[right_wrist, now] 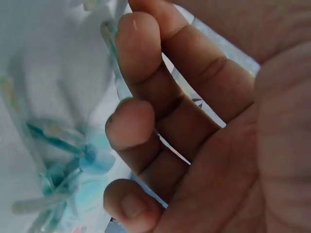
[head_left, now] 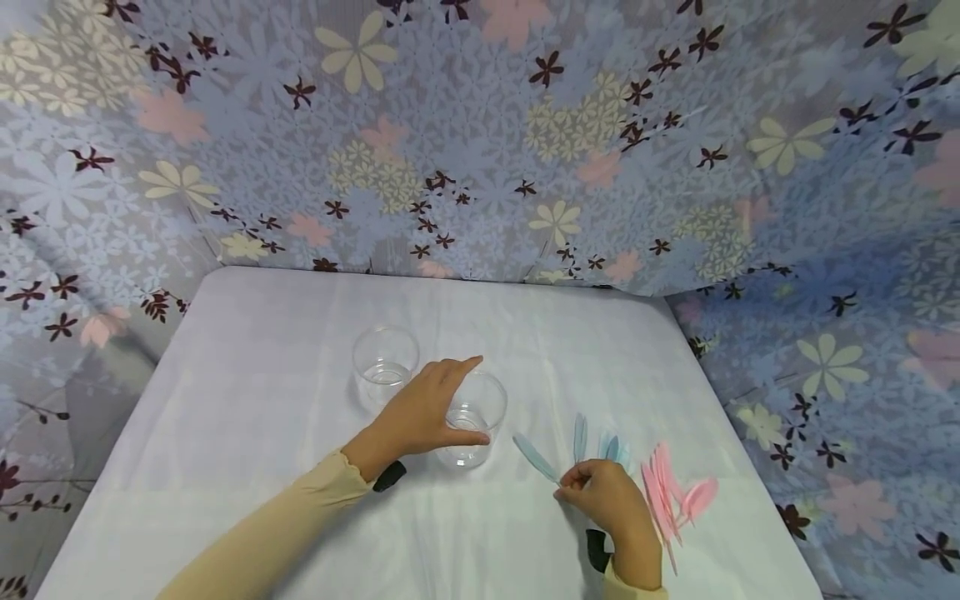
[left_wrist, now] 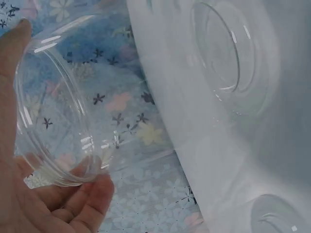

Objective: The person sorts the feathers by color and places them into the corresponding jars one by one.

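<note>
My right hand (head_left: pixel 609 493) pinched one blue feather (head_left: pixel 535 458), its long axis slanting forward and left, toward the clear cup (head_left: pixel 489 402) my left hand (head_left: pixel 426 408) gripped.

White table (head_left: pixel 262 350) (clear cups (head_left: pixel 386 368), feathers (head_left: pixel 657 493)).

The head camera looks forward and down from above the near side of the white-covered desk (head_left: pixel 262 375), far enough back to include its far edge and the flowered blue-grey cloth (head_left: pixel 465 142). The left wrist camera peers from close by the left grip (head_left: pixel 423 408) across a clear round cup (head_left: pixel 476 408), which the head view shares. The right wrist camera faces the right grip (head_left: pixel 611 500) very near, sharing slim pale-blue feathers (right_wrist: pixel 92 160) with the head view.
</note>
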Demonstrator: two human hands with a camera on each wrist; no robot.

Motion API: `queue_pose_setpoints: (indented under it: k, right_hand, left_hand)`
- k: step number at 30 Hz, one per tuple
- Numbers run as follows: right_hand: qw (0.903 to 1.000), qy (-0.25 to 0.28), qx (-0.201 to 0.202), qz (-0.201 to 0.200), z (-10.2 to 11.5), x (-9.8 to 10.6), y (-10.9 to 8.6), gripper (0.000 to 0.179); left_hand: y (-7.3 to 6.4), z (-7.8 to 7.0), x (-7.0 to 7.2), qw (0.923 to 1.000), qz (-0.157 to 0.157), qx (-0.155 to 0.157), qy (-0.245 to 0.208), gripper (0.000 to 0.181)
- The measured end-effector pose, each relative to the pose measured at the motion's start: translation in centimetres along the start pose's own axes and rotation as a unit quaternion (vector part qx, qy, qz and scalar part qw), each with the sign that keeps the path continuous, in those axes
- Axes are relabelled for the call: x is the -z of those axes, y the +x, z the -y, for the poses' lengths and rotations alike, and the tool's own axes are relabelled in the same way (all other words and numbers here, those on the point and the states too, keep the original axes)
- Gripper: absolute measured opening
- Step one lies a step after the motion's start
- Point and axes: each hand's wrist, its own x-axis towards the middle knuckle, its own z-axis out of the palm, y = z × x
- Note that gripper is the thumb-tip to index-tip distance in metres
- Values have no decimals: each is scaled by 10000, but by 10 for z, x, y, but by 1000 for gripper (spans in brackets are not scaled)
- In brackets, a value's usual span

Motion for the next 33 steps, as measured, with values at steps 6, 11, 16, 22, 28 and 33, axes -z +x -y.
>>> queue_pose_setpoints:
  k: [6, 11, 16, 22, 28, 33]
  right_hand:
    - [9997, -115, 177, -129, 2, -3, 1, 13]
    - [9998, -140, 140, -58, 4, -2, 1, 12]
    - [9997, -236, 72, -24, 3, -4, -2, 10]
    - [9992, -344, 96, -189, 1, -9, -5, 9]
    - [9992, -341, 80, -209, 1, -9, -6, 10]
    - [9988, -326, 226, -284, 4, -8, -7, 9]
  left_hand:
    - [-15, 4, -10, 9987, -135, -231, -437, 102]
    - [-22, 6, -13, 9932, -152, -133, -1151, 104]
    - [-28, 9, -17, 9899, -169, 171, -1396, 112]
    - [-32, 10, -21, 9873, -331, 252, -1536, 111]
    - [-34, 8, -25, 9845, -506, 350, -1640, 103]
    - [-33, 7, -28, 9835, -507, 489, -1664, 102]
